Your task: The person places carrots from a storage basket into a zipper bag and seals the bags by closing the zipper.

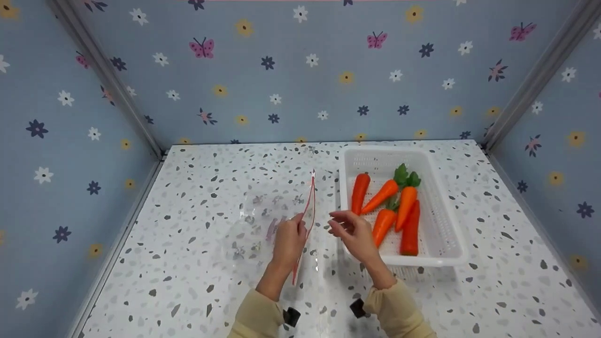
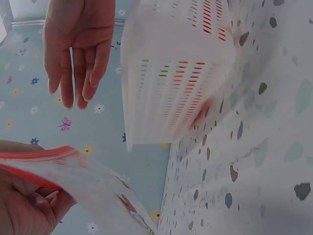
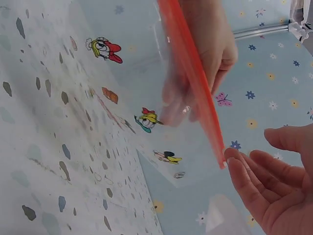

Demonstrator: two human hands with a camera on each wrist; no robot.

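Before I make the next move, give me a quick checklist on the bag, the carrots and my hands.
1. Clear bag held: ok, the left hand grips it by its red edge.
2. Bag mouth wide open: not ok, only a narrow gap shows between the red edges in the head view.
3. Right hand free: ok, it holds nothing.
4. Carrots in the white basket: ok, five show.
5. Basket upright: ok, it stands on the speckled table.
6. Bag's seams sound: cannot tell.
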